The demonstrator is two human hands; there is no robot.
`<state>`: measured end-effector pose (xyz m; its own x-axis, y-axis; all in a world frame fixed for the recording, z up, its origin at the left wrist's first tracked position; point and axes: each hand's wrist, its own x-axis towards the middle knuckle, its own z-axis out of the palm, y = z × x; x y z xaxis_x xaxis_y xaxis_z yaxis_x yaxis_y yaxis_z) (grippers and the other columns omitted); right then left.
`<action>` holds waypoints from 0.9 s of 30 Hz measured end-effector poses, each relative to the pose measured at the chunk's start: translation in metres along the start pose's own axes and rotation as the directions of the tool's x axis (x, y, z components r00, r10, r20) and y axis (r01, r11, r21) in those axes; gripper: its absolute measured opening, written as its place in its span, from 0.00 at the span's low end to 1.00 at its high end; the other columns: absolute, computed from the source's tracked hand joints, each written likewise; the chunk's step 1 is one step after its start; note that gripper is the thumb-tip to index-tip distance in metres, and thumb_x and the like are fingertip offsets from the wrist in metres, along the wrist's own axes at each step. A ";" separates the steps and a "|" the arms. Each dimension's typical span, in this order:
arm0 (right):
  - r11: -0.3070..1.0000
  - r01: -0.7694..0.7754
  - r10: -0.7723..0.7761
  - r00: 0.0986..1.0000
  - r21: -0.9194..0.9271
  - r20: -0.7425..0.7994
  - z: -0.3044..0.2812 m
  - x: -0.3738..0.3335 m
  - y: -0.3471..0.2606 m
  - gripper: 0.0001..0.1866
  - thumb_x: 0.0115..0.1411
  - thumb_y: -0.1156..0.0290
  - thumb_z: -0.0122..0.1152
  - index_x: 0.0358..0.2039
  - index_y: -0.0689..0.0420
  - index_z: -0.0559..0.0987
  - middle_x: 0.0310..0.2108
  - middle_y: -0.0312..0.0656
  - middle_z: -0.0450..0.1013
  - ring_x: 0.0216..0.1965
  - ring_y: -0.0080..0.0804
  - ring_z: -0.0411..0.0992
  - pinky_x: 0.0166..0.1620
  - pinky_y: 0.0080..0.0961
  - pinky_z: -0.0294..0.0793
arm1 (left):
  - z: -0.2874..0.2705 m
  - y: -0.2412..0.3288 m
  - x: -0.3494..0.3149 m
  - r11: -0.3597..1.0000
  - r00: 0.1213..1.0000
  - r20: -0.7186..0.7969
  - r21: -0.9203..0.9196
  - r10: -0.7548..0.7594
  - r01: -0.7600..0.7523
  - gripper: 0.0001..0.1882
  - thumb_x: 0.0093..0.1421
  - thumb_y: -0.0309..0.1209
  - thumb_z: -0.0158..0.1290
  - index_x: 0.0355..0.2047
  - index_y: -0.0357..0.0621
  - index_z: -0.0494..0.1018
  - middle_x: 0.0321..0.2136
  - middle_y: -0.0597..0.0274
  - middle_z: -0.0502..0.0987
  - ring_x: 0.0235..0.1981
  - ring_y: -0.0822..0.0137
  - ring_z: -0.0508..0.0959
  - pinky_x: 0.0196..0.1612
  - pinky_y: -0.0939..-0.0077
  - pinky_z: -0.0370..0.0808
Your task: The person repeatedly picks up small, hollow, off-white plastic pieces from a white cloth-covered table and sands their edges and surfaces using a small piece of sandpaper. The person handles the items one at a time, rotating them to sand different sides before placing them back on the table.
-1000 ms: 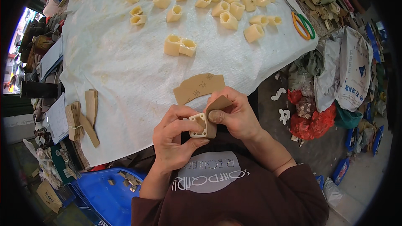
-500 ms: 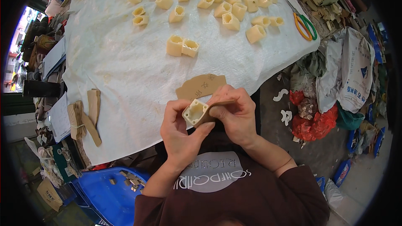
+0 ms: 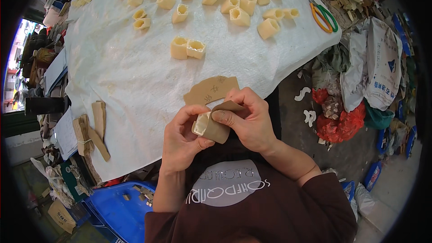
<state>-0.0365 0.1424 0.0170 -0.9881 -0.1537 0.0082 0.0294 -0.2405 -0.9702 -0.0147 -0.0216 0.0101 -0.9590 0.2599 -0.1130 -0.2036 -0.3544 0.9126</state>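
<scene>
A hollow cream shoe heel is held close in front of my chest, near the table edge. My left hand grips it between fingers and thumb, its open end facing left. Around its near side bends a tan covering strip. My right hand pinches the strip's upper end, with the thumb pressed flat on it. The fingers behind are partly hidden. Just beyond my hands, another curved tan piece with dark marks lies flat on the white cloth.
Two cream heels stand together mid-table; several more lie behind. Scissors with orange and green handles rest at the far right. Tan strips lie at left. A blue basket sits lower left, red bags at right.
The heel has turned in my hands, so its open end faces more to the left and more of the tan strip's side shows. My view has shifted slightly.
</scene>
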 end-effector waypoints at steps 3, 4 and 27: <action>0.999 0.025 -0.026 1.000 -0.035 -0.014 0.000 -0.001 0.001 0.07 0.50 0.75 0.63 0.26 0.60 0.72 0.24 0.35 0.70 0.28 0.18 0.68 0.31 0.17 0.68 | 0.008 0.003 0.001 1.000 0.998 -0.057 -0.030 -0.009 0.007 0.30 0.39 0.27 0.66 0.43 0.36 0.66 0.39 0.62 0.70 0.40 0.71 0.71 0.44 0.78 0.69; 0.998 0.036 -0.037 0.999 -0.056 -0.013 0.000 -0.001 0.000 0.07 0.49 0.75 0.63 0.25 0.60 0.72 0.23 0.35 0.70 0.27 0.19 0.69 0.31 0.18 0.68 | 0.009 0.002 0.000 1.000 0.998 -0.069 -0.007 0.013 -0.013 0.31 0.39 0.27 0.67 0.43 0.36 0.66 0.39 0.62 0.70 0.40 0.71 0.71 0.44 0.78 0.69; 0.619 0.718 -0.626 0.696 -0.318 0.351 -0.002 -0.020 -0.002 0.18 0.37 0.78 0.68 0.29 0.56 0.69 0.26 0.35 0.69 0.27 0.32 0.67 0.31 0.35 0.54 | 0.003 -0.001 0.002 0.925 0.914 -0.301 0.345 0.272 -0.162 0.19 0.40 0.15 0.58 0.32 0.40 0.64 0.32 0.61 0.70 0.35 0.72 0.71 0.38 0.81 0.69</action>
<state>-0.0172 0.1480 0.0183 -0.6528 -0.2931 0.6986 -0.7393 0.0453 -0.6718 -0.0155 -0.0175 0.0101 -0.9913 -0.1290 0.0272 0.0352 -0.0604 0.9976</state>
